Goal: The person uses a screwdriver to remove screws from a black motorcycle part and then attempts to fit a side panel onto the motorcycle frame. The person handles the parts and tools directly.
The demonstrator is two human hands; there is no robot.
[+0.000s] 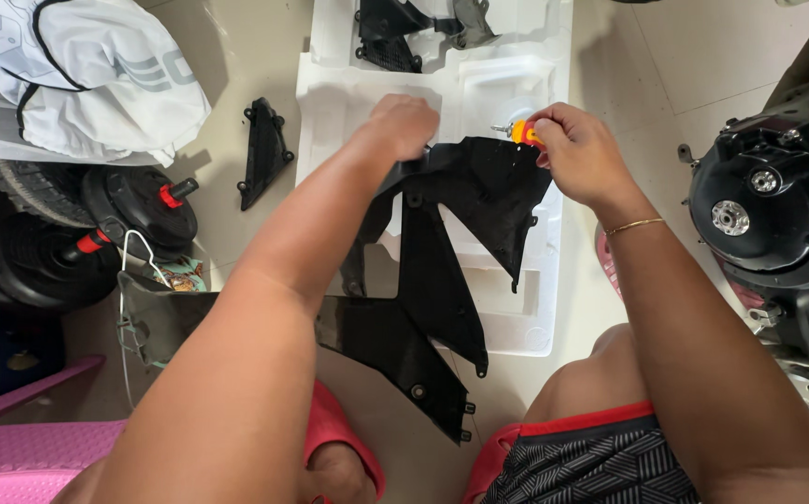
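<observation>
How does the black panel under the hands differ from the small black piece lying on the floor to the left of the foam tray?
The large black panel is far bigger than the small black piece, with several long pointed arms against one narrow wedge. The panel rests partly on the white foam tray; the piece lies on bare floor. The left hand grips the panel and the right hand holds an orange-handled screwdriver at it; nothing touches the piece. Both look like black plastic with mounting tabs.

bare floor strip left of the foam tray (330,84), small black bracket (262,151) there, dumbbells (97,233) lower left, engine (778,215) blocking right
</observation>
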